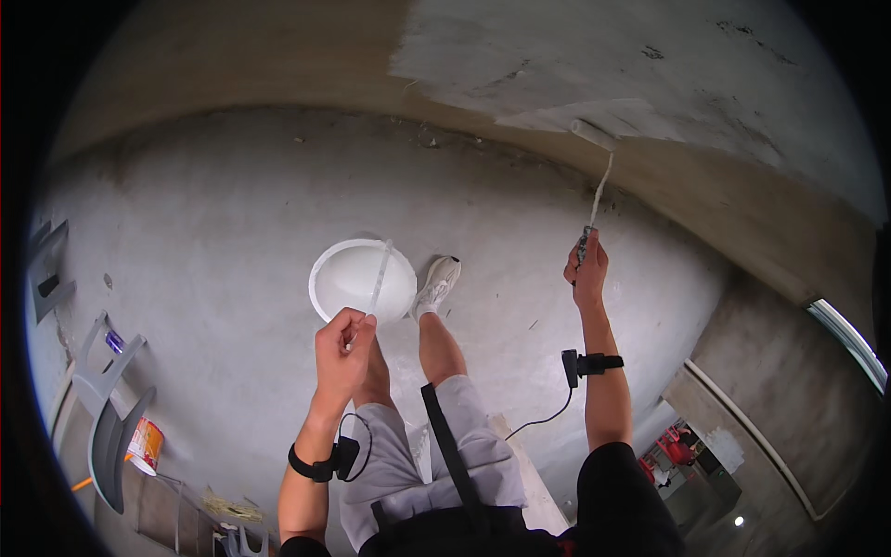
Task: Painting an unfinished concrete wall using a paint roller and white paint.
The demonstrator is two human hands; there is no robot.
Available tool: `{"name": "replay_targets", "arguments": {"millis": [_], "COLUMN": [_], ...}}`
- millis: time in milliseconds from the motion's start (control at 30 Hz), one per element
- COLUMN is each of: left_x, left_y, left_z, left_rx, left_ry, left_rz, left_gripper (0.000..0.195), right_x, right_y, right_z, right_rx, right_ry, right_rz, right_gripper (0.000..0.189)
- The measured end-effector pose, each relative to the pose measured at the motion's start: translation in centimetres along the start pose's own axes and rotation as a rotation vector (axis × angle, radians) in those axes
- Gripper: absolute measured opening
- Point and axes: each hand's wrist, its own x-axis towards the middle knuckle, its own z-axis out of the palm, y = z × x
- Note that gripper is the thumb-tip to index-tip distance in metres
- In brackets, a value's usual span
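Note:
My right hand (590, 271) grips the handle of a paint roller (593, 135). Its white sleeve lies against the lower wall, at the bottom edge of a pale coated area (557, 63). White material coats the bent roller frame (601, 188). Between the thumb and fingers of my left hand (342, 354) is a thin whitish strip (380, 278). It runs over a round white bucket (314, 284) to the far rim; I cannot tell whether it is the bucket's handle or a stick. White material shows inside the bucket, beside my shoe (438, 280).
Grey plastic chairs (97, 390) stand at the left, near an orange-and-white tub (145, 445). A brown bare band of wall (668, 167) meets the concrete floor (209, 230). A pale pipe (755, 438) crosses the right side. A cable (539, 422) hangs by my right forearm.

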Motion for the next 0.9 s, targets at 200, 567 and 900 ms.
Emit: {"name": "replay_targets", "arguments": {"millis": [200, 567, 900], "left_x": [0.1, 0.2, -1.2], "left_y": [-0.4, -2.0, -0.5], "left_z": [-0.3, 0.1, 0.5], "left_rx": [0.04, 0.072, 0.09], "left_ry": [0.002, 0.043, -0.005], "left_rz": [-0.018, -0.062, -0.03], "left_gripper": [0.017, 0.018, 0.017], "right_x": [5.3, 9.6, 0.2], "right_y": [5.7, 9.5, -0.5], "right_z": [3.1, 7.4, 5.8], "right_rx": [-0.006, 0.043, 0.089], "right_ry": [-0.007, -0.002, 0.003], "right_rz": [0.137, 0.221, 0.144], "right_gripper": [0.045, 0.045, 0.042]}}
